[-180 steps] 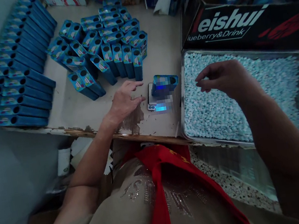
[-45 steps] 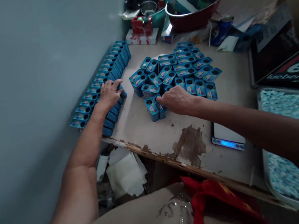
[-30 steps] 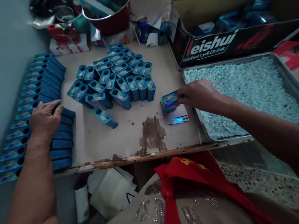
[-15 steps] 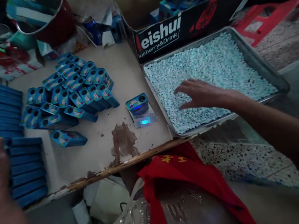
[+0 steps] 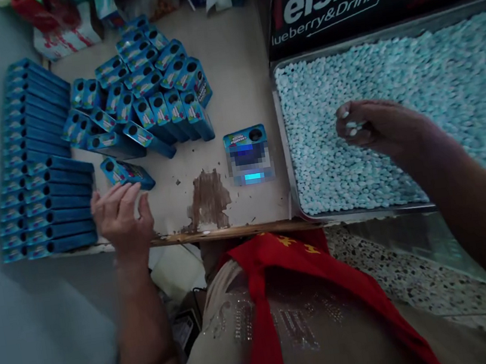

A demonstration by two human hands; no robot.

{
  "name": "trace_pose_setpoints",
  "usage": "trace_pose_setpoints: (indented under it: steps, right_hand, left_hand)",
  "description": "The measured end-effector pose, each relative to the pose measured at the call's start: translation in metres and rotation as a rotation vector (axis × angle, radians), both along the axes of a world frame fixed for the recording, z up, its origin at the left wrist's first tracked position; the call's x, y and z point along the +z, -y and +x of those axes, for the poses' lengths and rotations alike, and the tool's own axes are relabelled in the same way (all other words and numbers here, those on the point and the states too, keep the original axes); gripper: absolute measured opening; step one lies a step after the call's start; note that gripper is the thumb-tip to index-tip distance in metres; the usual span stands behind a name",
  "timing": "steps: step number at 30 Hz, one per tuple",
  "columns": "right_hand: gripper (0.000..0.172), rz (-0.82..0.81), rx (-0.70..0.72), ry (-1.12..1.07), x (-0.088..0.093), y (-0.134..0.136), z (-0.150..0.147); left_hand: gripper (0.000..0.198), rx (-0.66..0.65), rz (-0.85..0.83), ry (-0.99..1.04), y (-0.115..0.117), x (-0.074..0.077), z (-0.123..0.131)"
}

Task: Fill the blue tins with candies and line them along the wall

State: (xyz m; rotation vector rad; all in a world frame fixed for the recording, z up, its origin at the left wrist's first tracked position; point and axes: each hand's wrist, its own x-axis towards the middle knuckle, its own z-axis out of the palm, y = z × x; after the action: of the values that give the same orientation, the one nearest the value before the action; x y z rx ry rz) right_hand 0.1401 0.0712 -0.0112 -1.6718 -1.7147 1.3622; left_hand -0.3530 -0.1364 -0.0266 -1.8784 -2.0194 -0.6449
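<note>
Over the metal tray (image 5: 283, 140) of small pale-blue candies (image 5: 337, 181), my right hand (image 5: 389, 125) is closed, with a few candies showing between its fingertips. My left hand (image 5: 123, 214) is beside a blue candy box (image 5: 126, 173) lying on the table; its fingers are stretched and I see nothing held in them. Between the two hands another blue box (image 5: 244, 136) stands on a small device with a lit blue display (image 5: 252, 176), partly blurred out. Round dark holes show in the tops of the boxes.
Long rows of blue boxes (image 5: 53, 202) line the table's left side against the wall. A looser cluster of boxes (image 5: 160, 106) stands behind my left hand. A black printed carton (image 5: 335, 0) rises behind the tray. The worn wooden table edge (image 5: 227, 232) runs close to my body.
My right hand has gone from spread fingers to a closed grip on some candies. My left hand has left the rows of boxes and come beside the lying box. The view has shifted.
</note>
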Motion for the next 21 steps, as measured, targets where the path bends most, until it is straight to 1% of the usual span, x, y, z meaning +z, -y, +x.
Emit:
trace_pose_setpoints:
  steps: [2,4,5,7,10,12,14,16,18,19,21]
  right_hand:
    - [0.026,-0.149,-0.126,-0.09,0.009,0.003,-0.01]
    - [0.036,-0.299,-0.269,-0.222,0.017,0.009,-0.02]
    - [0.04,-0.34,-0.307,-0.278,0.019,0.011,-0.024]
    - [0.042,-0.361,-0.291,-0.344,0.017,0.013,-0.027]
    - [0.039,-0.312,-0.216,-0.316,0.003,0.014,-0.019]
    - [0.036,-0.264,-0.142,-0.221,-0.006,0.015,-0.011]
    - [0.025,-0.261,-0.028,-0.071,-0.009,0.015,-0.006]
    - [0.014,-0.23,0.125,0.116,-0.003,0.013,-0.009]
    - [0.011,-0.136,0.278,0.272,0.01,0.007,-0.018]
    - [0.01,-0.089,0.337,0.302,0.018,0.003,-0.025]
    - [0.006,-0.07,0.424,0.258,0.037,-0.005,-0.042]
  left_hand:
    - [0.026,-0.028,0.012,0.031,-0.007,-0.013,0.015]
    - [0.026,-0.046,-0.014,0.072,-0.019,-0.024,0.028]
    - [0.026,-0.062,-0.037,0.093,-0.025,-0.029,0.035]
    - [0.027,-0.121,-0.08,0.136,-0.038,-0.035,0.046]
    - [0.03,-0.235,-0.168,0.175,-0.055,-0.04,0.061]
    - [0.033,-0.291,-0.234,0.201,-0.063,-0.04,0.069]
    - [0.035,-0.34,-0.281,0.239,-0.07,-0.04,0.074]
    - [0.037,-0.379,-0.306,0.271,-0.074,-0.04,0.076]
    - [0.039,-0.411,-0.309,0.29,-0.075,-0.042,0.075]
    - [0.039,-0.421,-0.306,0.297,-0.075,-0.043,0.073]
    - [0.038,-0.425,-0.296,0.309,-0.071,-0.046,0.067]
